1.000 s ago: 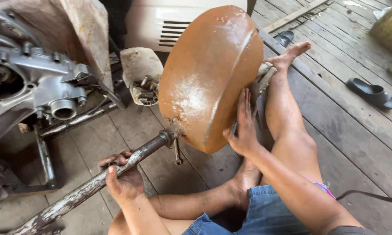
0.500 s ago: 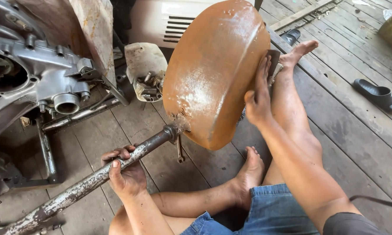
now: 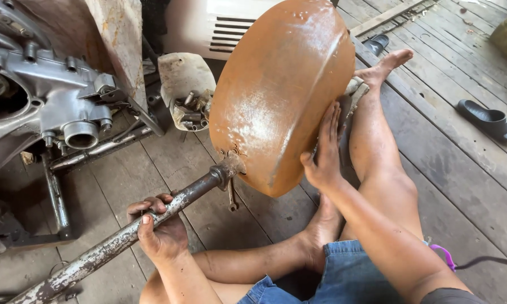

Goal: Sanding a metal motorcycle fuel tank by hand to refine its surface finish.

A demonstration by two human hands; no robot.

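Observation:
A large rusty orange metal shell [image 3: 281,90], shaped like a rounded fender, is fixed to the end of a long grey steel tube [image 3: 118,239]. It is tilted up over my legs. My left hand [image 3: 158,228] is wrapped around the tube near its middle. My right hand [image 3: 324,152] lies flat, fingers spread, against the shell's right rim. I sit on a wooden plank floor [image 3: 467,169] with my right leg stretched out and my left leg folded under the shell.
A grey engine block [image 3: 51,107] on a metal frame stands at the left. A dirty white container of small metal parts [image 3: 186,95] sits behind the tube. A white vented panel [image 3: 208,25] lies at the back. One dark slipper [image 3: 490,121] lies at the right.
The shell has been lifted and tilted more upright. My right hand slid up its right rim. My left hand kept its hold on the tube.

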